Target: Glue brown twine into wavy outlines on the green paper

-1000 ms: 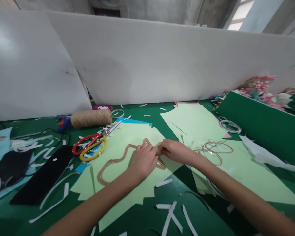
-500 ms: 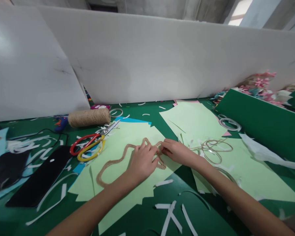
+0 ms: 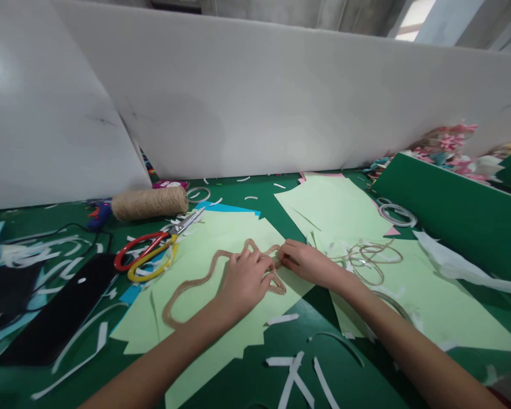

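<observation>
Brown twine (image 3: 192, 282) forms a curving outline on pale green paper (image 3: 213, 335). My left hand (image 3: 246, 278) rests over the twine, its fingers bent and pressing down on it. Close beside it on the right, my right hand (image 3: 300, 260) pinches the twine between thumb and fingers. A small loop of the outline shows just below the fingertips. Loose twine (image 3: 372, 258) runs from behind my right hand into a tangle on the paper at the right.
Scissors (image 3: 153, 250) with red and yellow handles lie left of the paper, near a twine roll (image 3: 150, 204) and a dark phone-like slab (image 3: 63, 309). White strips (image 3: 292, 375) lie in front. A green panel (image 3: 447, 210) stands at the right, white boards (image 3: 259, 102) behind.
The view has shifted slightly, so objects at the left appear a little farther left. Both hands stay at nearly the same place on the twine.
</observation>
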`<action>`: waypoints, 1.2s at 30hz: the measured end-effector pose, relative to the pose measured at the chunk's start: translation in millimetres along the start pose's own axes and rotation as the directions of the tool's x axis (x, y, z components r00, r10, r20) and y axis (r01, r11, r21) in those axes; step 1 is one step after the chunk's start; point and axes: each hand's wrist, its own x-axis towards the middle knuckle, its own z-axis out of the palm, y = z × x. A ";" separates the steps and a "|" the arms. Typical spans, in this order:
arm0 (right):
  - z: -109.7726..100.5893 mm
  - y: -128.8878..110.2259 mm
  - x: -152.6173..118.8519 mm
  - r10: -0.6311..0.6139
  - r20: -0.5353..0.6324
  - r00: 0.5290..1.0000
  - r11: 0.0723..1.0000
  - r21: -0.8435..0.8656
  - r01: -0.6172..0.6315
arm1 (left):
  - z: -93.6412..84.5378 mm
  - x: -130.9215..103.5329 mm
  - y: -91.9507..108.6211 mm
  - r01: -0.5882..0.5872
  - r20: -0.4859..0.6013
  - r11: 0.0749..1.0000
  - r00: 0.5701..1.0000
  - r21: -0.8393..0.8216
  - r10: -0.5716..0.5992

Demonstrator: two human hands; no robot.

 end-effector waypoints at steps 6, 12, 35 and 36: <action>-1.1 4.4 -2.8 -0.005 -0.018 1.000 0.999 -0.042 0.004 | -6.4 -3.1 0.7 -0.128 0.032 0.989 0.992 0.074 0.126; -2.8 7.0 -5.1 -0.057 -0.020 0.998 0.997 -0.046 0.056 | -12.4 -8.0 1.9 -0.164 0.020 0.976 0.986 0.143 0.163; -11.5 2.1 -7.1 -0.111 -0.029 0.993 0.986 -0.128 0.107 | -11.7 26.9 -0.9 0.077 -0.049 0.995 0.996 -0.068 -0.080; -11.1 2.3 -6.8 -0.109 -0.031 0.994 0.987 -0.120 0.104 | -10.5 27.9 0.6 0.055 -0.051 0.996 0.997 -0.064 -0.058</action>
